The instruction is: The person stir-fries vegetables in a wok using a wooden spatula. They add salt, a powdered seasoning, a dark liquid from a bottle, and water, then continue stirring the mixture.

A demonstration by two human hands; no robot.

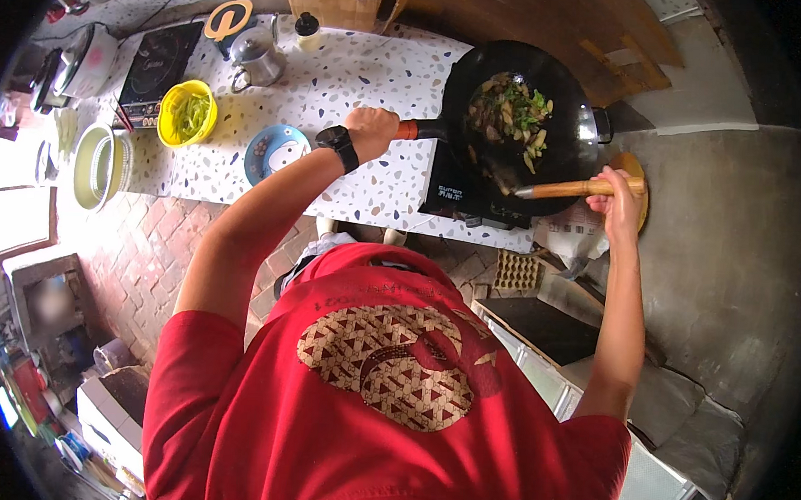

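A black wok rests over a black induction cooker at the right end of the counter. My left hand grips the wok's long handle, which has an orange-brown section. Inside the wok lies a mix of green leaves and brownish pieces of food, with a few bits lower down the near wall. In my right hand is the wooden handle of a cooking spatula. Its metal end reaches into the near side of the wok, and its blade is hard to make out.
Left of the wok stand a blue plate, a yellow basket of green vegetable strips, a metal kettle and a black-capped bottle. Another induction cooker lies farther left, near a pale green basin. A wooden board leans behind the wok.
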